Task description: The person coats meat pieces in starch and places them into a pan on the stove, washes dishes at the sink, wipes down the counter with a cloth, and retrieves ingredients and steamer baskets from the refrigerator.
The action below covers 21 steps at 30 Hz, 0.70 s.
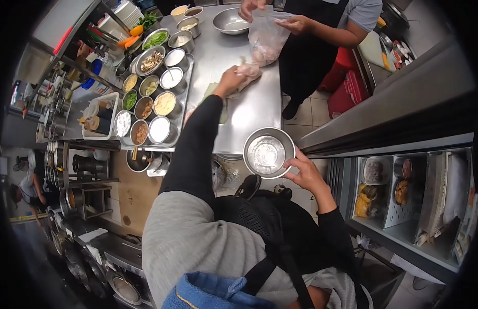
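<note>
My left hand [231, 82] reaches across the steel table [257, 110], its fingers closed on a pale pinkish bundle [249, 72]; whether that is cloth, plastic or food I cannot tell. Beneath my left forearm lies a greenish cloth [223, 112]. With my right hand [307, 174] I hold a round metal bowl [268, 153] by its rim, off the table's near edge. The bowl has a wet-looking whitish film inside. Just beyond the bundle, a co-worker's hands [295, 24] hold a clear plastic bag [267, 38] with pinkish contents.
Metal containers of ingredients [167, 103] crowd the table's left side, beside a shelf rack. Another metal bowl [231, 21] sits at the far edge. The co-worker stands at the far right. An open refrigerated drawer [403, 195] is on my right, and stove equipment [120, 283] at lower left.
</note>
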Tool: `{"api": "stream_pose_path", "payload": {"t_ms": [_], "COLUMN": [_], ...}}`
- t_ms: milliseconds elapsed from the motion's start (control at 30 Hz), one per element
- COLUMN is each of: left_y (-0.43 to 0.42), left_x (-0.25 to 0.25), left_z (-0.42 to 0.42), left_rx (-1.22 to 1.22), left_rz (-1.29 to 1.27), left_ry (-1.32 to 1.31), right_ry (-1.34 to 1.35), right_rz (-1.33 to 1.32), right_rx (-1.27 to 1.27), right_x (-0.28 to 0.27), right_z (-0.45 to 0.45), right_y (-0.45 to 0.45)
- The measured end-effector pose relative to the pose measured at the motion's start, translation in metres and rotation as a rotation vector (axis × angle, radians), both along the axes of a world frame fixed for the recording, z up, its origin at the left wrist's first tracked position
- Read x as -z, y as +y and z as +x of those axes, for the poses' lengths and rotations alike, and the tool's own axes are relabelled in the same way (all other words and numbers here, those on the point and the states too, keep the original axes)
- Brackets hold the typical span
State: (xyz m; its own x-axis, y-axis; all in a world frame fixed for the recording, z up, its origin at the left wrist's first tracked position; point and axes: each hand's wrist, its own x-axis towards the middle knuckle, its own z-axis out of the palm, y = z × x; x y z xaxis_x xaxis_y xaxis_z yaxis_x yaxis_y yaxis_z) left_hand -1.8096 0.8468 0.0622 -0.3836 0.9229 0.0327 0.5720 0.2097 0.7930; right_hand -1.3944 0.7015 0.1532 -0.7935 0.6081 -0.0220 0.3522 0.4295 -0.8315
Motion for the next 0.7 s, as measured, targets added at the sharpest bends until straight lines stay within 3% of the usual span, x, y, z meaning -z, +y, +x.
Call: {"api": "stream_pose_path", "payload": {"t_ms": [133,233,333,533,700], "left_y": [-0.036,-0.051,-0.053,-0.056,-0.07], "left_x": [-0.033,-0.04,-0.051,-0.121,-0.092], "left_z": [-0.051,-0.081,-0.088,-0.064,-0.066], "left_rx": [0.023,0.08,-0.067,-0.243,-0.137], "left_rz": [-0.074,-0.175,0.118,0.494,0.234], "left_ry": [-0.054,0.275,0.322,-0.067,-0.024], "right_ry": [0.073,0.066,0.061,0.026,0.042], "right_rz": [0.069,0.021,0.083,0.073,0.116], "right_rx": [-0.016,-0.005,0.009,0.035,0.021], "right_x": [0.002,0.003,0.001,-0.001,0.003], "right_z": [-0.003,-0.007,-0.01,-0.015,-0.017], "right_y": [0.003,0.003,0.003,0.0,-0.001]}}
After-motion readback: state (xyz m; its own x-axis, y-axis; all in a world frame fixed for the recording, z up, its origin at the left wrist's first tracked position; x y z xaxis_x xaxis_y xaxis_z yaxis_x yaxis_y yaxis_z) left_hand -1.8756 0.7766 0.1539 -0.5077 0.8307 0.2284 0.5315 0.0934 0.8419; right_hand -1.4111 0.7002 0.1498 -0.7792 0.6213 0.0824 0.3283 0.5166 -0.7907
